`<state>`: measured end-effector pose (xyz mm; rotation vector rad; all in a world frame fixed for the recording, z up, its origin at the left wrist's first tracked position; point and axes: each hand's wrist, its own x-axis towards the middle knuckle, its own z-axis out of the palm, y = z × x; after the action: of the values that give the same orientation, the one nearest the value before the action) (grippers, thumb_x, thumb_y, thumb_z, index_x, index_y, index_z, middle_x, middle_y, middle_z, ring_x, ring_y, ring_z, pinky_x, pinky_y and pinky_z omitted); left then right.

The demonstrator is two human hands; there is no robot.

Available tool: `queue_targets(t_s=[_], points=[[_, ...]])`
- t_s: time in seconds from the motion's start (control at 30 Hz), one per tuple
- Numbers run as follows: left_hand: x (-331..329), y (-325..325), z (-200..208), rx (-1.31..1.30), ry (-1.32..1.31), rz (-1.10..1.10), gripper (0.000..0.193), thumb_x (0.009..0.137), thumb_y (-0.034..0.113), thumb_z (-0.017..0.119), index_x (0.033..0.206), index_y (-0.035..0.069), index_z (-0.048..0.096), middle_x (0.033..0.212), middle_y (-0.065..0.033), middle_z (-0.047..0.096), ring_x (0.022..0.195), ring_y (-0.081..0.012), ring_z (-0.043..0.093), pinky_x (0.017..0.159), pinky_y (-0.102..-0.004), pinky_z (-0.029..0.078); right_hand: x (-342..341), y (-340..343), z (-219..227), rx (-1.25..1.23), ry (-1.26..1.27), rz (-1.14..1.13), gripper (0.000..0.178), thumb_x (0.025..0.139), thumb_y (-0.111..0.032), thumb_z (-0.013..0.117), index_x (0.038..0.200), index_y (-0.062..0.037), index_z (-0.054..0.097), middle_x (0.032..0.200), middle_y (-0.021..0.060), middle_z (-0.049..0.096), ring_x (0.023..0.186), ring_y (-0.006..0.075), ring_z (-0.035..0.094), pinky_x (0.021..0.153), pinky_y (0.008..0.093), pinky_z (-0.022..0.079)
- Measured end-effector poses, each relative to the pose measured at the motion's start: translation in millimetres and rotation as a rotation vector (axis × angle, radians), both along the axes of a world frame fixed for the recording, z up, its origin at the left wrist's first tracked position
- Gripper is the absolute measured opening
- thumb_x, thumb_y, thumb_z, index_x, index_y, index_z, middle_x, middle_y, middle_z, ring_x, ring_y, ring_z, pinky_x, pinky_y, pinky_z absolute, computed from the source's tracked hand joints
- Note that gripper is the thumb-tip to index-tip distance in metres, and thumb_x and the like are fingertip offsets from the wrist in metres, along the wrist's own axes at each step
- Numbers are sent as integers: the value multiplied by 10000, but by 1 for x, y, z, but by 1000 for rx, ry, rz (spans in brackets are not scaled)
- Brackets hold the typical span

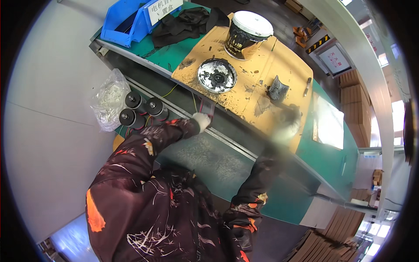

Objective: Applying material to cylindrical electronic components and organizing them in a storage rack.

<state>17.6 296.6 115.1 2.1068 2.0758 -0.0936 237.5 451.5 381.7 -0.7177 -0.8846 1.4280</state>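
My left hand [201,122], in a white glove, is closed at the cardboard's near edge. Red wires and something clear [208,107] show at its fingers; what it grips is too small to make out. My right hand [286,124], in a glove with a dark patch, is smeared by motion over the cardboard's right part, its fingers unclear. Just beyond it lies a curved scraper-like piece [278,89] coated in dark grey. A round white lid [217,75] smeared with black paste sits left of that, below a black bucket [242,45] with a white lid.
Stained cardboard [248,102] covers part of the green table. Black cylindrical motors [157,108] with wires stand beside a clear bag of white pieces [112,100] at left. Blue bins [126,22] and dark cloth [187,26] lie far left; a pen [307,86] and white paper [328,122] lie right.
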Motion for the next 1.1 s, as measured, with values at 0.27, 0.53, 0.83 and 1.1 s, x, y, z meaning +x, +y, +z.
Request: queue_targets(t_s=[0.27,0.53,0.83,1.1], points=[[39,-152,-4,-305,-117,-175,200,709,253,651,821,88,658,856,-88,647,724,-285,645,656,-471,515,-11,-2,6,116,-132,106,282,1002,-258,485,940,-8,600,611,23,525,482,86,418,459,224,306],[82,-79,19,211,-415,577,693,697,289,742,1260,-6,468,1291,-226,482,1090,-394,547,947,-485,456,-5,-4,4,25,-24,122,271,994,-250,493,947,-6,601,626,24,524,496,88,427,474,221,316],[55,-46,-5,-176,-516,743,583,593,400,811,961,-29,669,921,-230,665,935,-363,649,880,-447,511,-15,-3,5,111,-47,178,254,986,-251,510,942,-21,609,643,25,528,509,102,429,470,238,308],[74,-140,104,407,-508,355,575,581,159,775,1074,6,522,1245,-182,475,1163,-377,491,965,-458,430,-6,-16,12,157,20,136,226,974,-252,564,956,-28,595,671,17,533,542,77,455,471,214,323]])
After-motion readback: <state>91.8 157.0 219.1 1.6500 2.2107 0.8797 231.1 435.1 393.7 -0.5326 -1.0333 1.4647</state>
